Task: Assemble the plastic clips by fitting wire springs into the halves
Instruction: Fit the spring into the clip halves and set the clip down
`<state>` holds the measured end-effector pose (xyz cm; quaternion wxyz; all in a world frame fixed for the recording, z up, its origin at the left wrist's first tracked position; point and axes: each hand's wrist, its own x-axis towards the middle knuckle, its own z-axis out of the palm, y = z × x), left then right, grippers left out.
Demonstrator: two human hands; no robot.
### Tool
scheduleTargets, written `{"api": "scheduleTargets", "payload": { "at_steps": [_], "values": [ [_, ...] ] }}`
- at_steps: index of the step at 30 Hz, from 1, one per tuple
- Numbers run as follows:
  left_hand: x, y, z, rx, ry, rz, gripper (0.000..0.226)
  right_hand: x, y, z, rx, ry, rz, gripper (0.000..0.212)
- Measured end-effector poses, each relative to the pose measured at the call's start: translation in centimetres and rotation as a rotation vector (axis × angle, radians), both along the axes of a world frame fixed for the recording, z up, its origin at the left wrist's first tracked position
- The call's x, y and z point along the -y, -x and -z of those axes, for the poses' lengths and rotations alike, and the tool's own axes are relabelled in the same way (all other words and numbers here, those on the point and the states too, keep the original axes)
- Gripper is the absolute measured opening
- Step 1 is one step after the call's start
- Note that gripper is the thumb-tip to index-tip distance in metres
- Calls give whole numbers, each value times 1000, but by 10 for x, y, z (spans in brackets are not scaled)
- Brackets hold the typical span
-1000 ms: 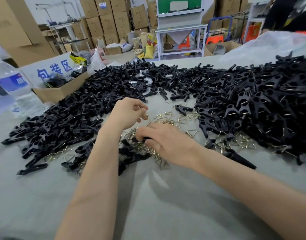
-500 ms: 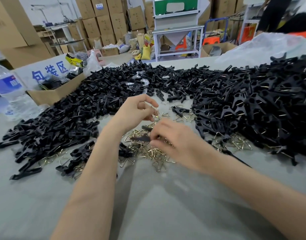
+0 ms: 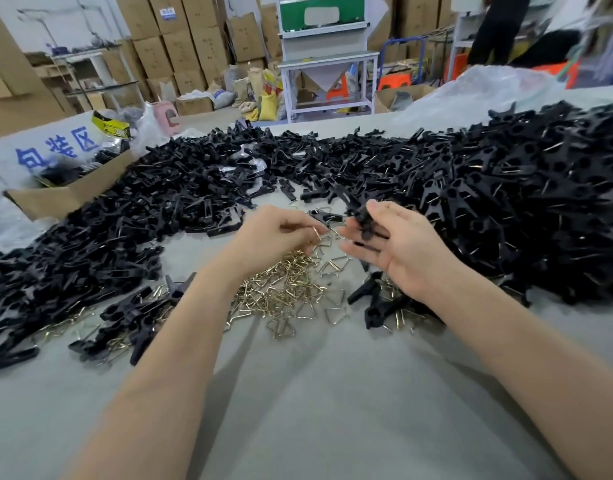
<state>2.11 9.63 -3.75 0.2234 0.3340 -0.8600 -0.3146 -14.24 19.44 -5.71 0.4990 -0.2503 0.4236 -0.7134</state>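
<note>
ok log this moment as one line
left hand: pinches wire spring | right hand: holds black clip half | parts: apart, spring not yet fitted | loose springs: heaped on table below hands

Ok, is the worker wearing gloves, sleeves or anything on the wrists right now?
No. The left hand and right hand are bare, with no gloves. The left forearm and right forearm are uncovered to the frame edge: no sleeves, watch or bracelet, and no rings that show.
</note>
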Motion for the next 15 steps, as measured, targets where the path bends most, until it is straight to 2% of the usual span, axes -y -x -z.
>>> {"api": "scheduleTargets", "payload": {
  "at_steps": [3,5,11,15],
  "values": [
    [-7,7,1,-157,-263,47,17,0,-4,0,56,17,-9,19],
    [-9,10,2,-200,-350,70,17,0,-4,0,76,27,-3,19],
    [-6,11,5,-272,-414,53,8,0,-5,3,116,33,-33,17],
    [-4,10,8,-279,-434,55,16,0,-5,4,83,17,-11,18]
  ]
}}
